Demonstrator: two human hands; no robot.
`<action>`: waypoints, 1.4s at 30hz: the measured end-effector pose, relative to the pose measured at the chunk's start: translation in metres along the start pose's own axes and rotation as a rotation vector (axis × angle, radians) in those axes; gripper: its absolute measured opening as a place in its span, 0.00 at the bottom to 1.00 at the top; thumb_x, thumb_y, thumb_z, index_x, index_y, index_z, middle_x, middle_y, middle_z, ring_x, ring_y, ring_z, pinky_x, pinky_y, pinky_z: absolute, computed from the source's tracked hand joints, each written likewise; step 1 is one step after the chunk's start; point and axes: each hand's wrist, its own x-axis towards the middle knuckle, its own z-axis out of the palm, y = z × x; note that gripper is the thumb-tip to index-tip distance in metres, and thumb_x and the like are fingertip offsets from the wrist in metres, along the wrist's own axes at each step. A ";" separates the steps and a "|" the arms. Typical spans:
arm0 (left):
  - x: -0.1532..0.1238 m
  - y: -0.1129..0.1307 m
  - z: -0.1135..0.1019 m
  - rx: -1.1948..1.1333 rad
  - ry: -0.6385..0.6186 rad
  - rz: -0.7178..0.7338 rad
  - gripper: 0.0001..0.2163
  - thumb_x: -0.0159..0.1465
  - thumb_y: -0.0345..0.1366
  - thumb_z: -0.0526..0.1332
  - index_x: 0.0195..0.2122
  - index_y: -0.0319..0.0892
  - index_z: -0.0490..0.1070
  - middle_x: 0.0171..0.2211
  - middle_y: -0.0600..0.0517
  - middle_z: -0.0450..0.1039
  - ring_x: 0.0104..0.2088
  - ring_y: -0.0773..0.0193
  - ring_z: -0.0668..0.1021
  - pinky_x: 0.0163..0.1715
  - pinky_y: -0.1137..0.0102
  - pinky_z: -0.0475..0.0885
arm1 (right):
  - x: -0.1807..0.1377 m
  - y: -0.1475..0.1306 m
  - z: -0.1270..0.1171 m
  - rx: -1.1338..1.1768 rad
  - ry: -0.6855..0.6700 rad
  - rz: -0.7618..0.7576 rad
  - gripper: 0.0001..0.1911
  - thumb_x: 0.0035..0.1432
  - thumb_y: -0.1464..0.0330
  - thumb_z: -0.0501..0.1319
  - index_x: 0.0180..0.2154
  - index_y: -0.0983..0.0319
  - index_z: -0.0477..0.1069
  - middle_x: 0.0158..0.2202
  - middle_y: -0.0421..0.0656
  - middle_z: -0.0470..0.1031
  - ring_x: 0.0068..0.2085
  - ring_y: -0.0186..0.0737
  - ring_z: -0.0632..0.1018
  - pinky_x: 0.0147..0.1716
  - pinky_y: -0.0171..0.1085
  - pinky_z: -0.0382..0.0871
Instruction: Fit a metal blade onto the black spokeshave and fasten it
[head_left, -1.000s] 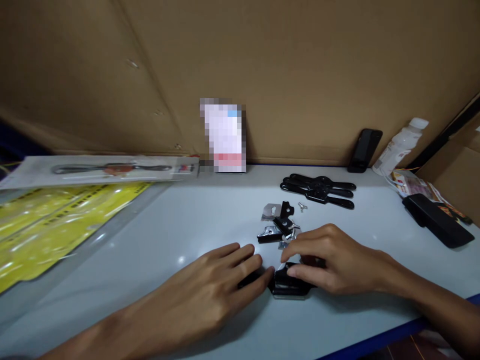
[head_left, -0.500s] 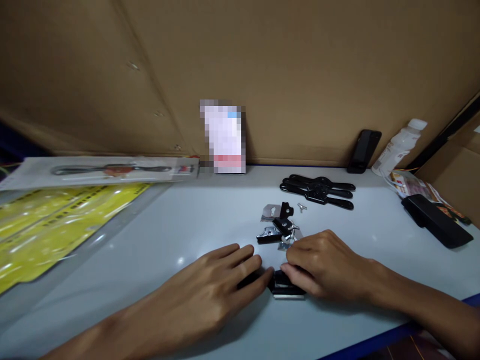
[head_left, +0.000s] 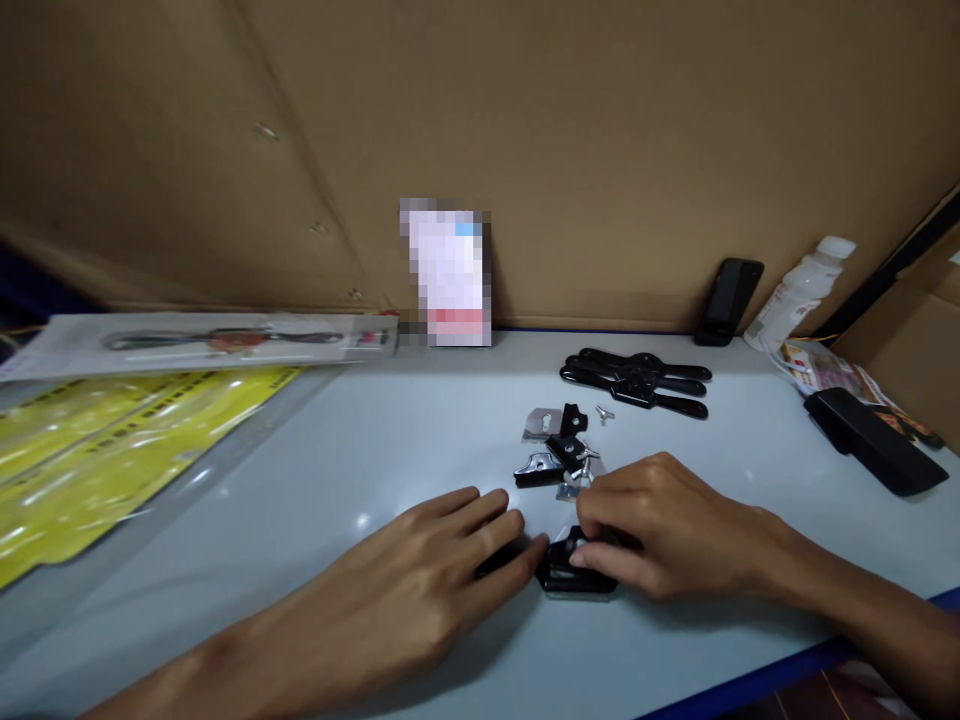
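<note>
A black spokeshave (head_left: pixel 581 583) lies on the table in front of me, its middle showing between my hands. My left hand (head_left: pixel 442 560) rests over its left handle, fingers closed around and hiding most of it. At the middle of the tool, the thumb and curled fingers of my right hand (head_left: pixel 652 535) pinch at the black cap piece (head_left: pixel 561 550); what lies between the fingertips is mostly hidden. Just beyond sits a loose pile of black caps (head_left: pixel 568 452), steel blades (head_left: pixel 540 425) and silvery wing screws (head_left: pixel 585 472). One wing screw (head_left: pixel 604 414) lies apart.
Several black spokeshave bodies (head_left: pixel 637 380) lie stacked farther back. A packaged spokeshave (head_left: pixel 232 340) and yellow packaging (head_left: pixel 142 430) cover the left side. A bottle (head_left: pixel 802 295), dark phone-like device (head_left: pixel 729 300) and black holder-like object (head_left: pixel 874 440) stand right. Cardboard (head_left: pixel 600 150) walls the back.
My right hand has shifted slightly; its thumb now lies over the cap's middle and more of the cap shows. My left hand has stayed in place.
</note>
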 end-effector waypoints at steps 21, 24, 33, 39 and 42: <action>0.000 0.000 0.001 0.001 0.006 0.006 0.17 0.78 0.23 0.46 0.51 0.35 0.75 0.36 0.48 0.78 0.34 0.56 0.78 0.33 0.60 0.74 | 0.000 0.000 0.005 0.038 0.088 0.026 0.19 0.74 0.69 0.62 0.27 0.62 0.74 0.26 0.38 0.75 0.26 0.33 0.68 0.30 0.36 0.58; -0.001 0.000 0.000 0.003 -0.003 0.016 0.16 0.77 0.24 0.47 0.54 0.34 0.74 0.37 0.48 0.79 0.34 0.56 0.79 0.35 0.60 0.74 | 0.000 0.002 0.004 0.079 0.169 0.018 0.21 0.74 0.68 0.63 0.25 0.62 0.73 0.25 0.38 0.74 0.24 0.32 0.66 0.28 0.36 0.56; -0.002 0.000 0.000 -0.007 0.008 0.015 0.17 0.76 0.21 0.47 0.54 0.34 0.75 0.37 0.48 0.79 0.34 0.57 0.78 0.36 0.61 0.73 | 0.001 0.002 0.004 0.196 0.082 -0.015 0.14 0.75 0.69 0.63 0.35 0.63 0.81 0.31 0.41 0.82 0.30 0.34 0.76 0.33 0.34 0.64; -0.002 0.000 0.001 0.003 0.041 0.015 0.17 0.76 0.22 0.47 0.51 0.35 0.76 0.36 0.48 0.79 0.34 0.57 0.77 0.35 0.61 0.72 | 0.001 0.000 0.003 0.199 0.040 -0.002 0.18 0.73 0.68 0.66 0.27 0.62 0.77 0.25 0.38 0.76 0.26 0.32 0.71 0.31 0.35 0.60; -0.001 0.000 0.001 -0.011 0.026 0.014 0.15 0.75 0.22 0.50 0.51 0.35 0.76 0.35 0.49 0.78 0.33 0.57 0.77 0.34 0.61 0.72 | 0.001 -0.002 0.005 0.228 0.006 -0.015 0.14 0.75 0.68 0.65 0.33 0.62 0.81 0.29 0.40 0.81 0.30 0.34 0.76 0.34 0.34 0.64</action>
